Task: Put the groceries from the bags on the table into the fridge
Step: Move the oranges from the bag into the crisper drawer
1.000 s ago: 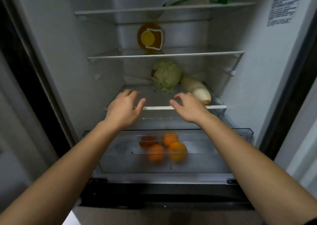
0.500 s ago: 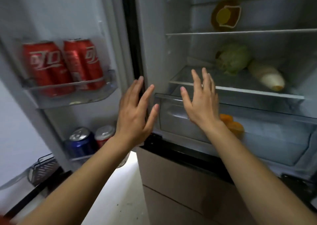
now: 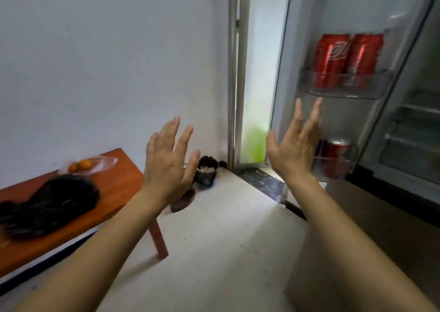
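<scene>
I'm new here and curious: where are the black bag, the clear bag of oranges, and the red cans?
black bag point(image 3: 50, 207), head view, middle of its crumpled top.
clear bag of oranges point(image 3: 82, 164), head view, on the fruit inside.
red cans point(image 3: 331, 59), head view, left can's side.

A plain pale wall point(image 3: 107, 61) is filling most of the left side, and a grey metal frame point(image 3: 234, 73) is running straight up beside it in the corner. Soft green and white light is shining through the narrow glass strip point(image 3: 258, 97) next to that frame, and a bright patch is glowing on the pale floor point(image 3: 226, 240) below it. A dark speckled stone strip point(image 3: 262, 183) is lying across the doorway, and a small dark pot point(image 3: 207, 171) is sitting on the floor near the corner.
</scene>
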Demonstrator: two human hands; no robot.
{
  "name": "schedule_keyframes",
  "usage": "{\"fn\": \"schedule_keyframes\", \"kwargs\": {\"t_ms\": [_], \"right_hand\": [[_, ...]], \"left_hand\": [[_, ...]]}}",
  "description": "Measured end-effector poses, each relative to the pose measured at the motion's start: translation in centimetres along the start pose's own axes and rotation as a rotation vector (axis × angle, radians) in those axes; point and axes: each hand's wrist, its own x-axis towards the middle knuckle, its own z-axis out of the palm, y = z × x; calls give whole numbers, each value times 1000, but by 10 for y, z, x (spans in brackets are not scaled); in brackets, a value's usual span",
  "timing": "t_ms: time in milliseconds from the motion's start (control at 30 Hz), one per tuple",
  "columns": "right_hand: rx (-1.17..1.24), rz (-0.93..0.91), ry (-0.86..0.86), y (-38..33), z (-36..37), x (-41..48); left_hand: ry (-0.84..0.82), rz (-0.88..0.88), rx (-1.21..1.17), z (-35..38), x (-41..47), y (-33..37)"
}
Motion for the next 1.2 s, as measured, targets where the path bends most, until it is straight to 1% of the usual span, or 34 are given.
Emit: {"fn": "schedule_keyframes", "kwargs": {"t_ms": [167, 333, 467, 633, 700, 900, 1033, 1200], "right_hand": [[46, -143, -256, -112, 95, -45], [108, -291, -448, -197, 187, -80], [168, -340, -597, -237, 272, -101], [221, -382, -775, -270, 393, -93], [240, -386, -835, -284, 438, -79], [299, -421, -982, -327, 555, -33], [307, -470, -1098, -355, 618, -29], [286, -560, -1233, -387, 702, -41]], "left_hand": [[-60, -279, 152, -47, -56, -120], [-96, -484, 241, -66, -102, -220], [-194, -585, 335, -52, -118, -299], [-322, -693, 405, -6, -103, -395], [-372, -715, 418, 14, -86, -429], [-542, -667, 410, 59, -31, -520], [-644, -670, 326, 88, -21, -572], [-768, -668, 241, 141, -25, -652]]}}
